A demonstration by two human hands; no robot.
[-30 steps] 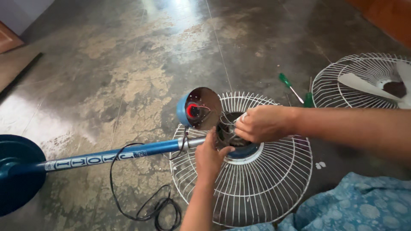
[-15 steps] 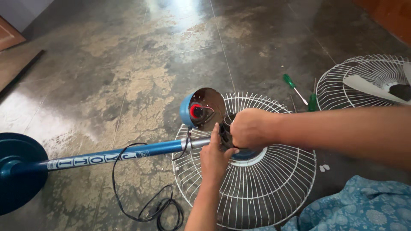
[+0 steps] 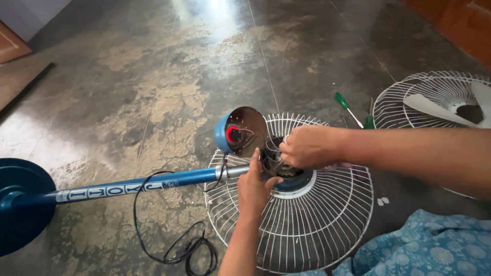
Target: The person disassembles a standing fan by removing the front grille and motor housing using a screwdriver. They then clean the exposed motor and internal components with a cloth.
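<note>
A blue pedestal fan lies on its side on the floor, with its pole (image 3: 128, 186) running left to a round blue base (image 3: 20, 204). The opened motor housing (image 3: 239, 132) shows a red part and wires inside. A white wire rear grille (image 3: 307, 225) sits around the motor (image 3: 286, 171). My left hand (image 3: 255, 186) rests against the motor from below, fingers up. My right hand (image 3: 307, 148) is closed over the top of the motor; what it pinches is hidden by the fingers.
A black power cord (image 3: 179, 245) coils on the stone floor beside the pole. A green-handled screwdriver (image 3: 348, 108) lies behind the grille. The front grille with white fan blades (image 3: 440, 102) sits at the right. Blue patterned cloth (image 3: 434, 245) covers my knee at lower right.
The view has shifted slightly. Both hands stay on the motor, with my right hand edging a little to the left over it.
</note>
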